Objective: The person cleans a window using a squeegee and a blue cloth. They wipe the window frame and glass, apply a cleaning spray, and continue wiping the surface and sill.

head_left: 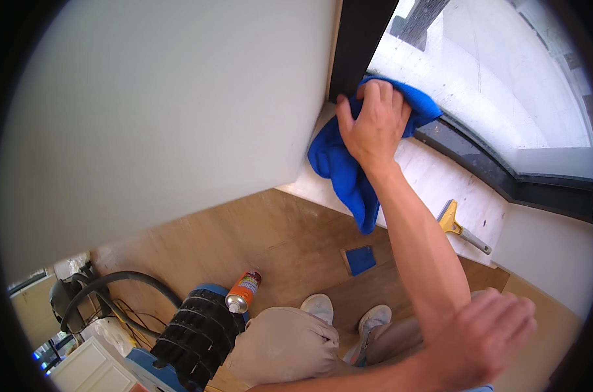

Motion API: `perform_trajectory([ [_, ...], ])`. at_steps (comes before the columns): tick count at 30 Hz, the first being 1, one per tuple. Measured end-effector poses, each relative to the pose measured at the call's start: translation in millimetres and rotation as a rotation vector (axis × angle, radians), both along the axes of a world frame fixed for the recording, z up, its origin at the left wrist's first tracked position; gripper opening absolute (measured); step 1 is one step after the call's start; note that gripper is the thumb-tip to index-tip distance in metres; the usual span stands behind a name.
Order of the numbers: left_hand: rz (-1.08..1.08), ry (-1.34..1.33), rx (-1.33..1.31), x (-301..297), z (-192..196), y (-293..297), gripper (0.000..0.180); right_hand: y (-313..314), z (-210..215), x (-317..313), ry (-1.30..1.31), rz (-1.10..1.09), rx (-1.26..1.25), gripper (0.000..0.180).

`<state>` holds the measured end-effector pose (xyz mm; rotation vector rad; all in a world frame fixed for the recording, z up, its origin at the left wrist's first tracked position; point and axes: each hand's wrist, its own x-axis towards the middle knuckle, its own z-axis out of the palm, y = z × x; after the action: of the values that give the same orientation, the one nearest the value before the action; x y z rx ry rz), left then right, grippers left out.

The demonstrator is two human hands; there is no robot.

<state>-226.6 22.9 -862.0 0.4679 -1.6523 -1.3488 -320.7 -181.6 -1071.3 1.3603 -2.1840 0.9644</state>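
My right hand (373, 124) presses a blue cloth (341, 163) into the corner where the dark window frame (362, 39) meets the sill. Its fingers are bent over the cloth, and the loose end hangs past the sill's edge. My left arm crosses low in front of me. The left hand (486, 336) is near my right elbow, slightly blurred, with its fingers curled; anything inside them is hidden. A scraper with a yellow head and grey handle (463, 227) lies on the pale sill (427, 163), right of my right forearm.
A white wall panel (172, 111) borders the sill on the left. On the wood floor (296, 228) lies a blue square pad (360, 260). An orange spray can (243, 292) is beside a black ribbed case (201, 333). A dark hose (123, 277) curves at lower left.
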Motion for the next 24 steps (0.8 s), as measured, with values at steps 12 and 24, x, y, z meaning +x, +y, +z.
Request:
perform_trajectory([
  [12, 0.022, 0.146, 0.154, -20, -6, 31, 0.016, 0, -8, -3, -0.056, -0.045, -0.032, 0.028],
  [24, -0.112, 0.143, 0.205, -12, -5, 18, 0.023, -2, -5, -4, -0.085, -0.062, -0.033, 0.031],
])
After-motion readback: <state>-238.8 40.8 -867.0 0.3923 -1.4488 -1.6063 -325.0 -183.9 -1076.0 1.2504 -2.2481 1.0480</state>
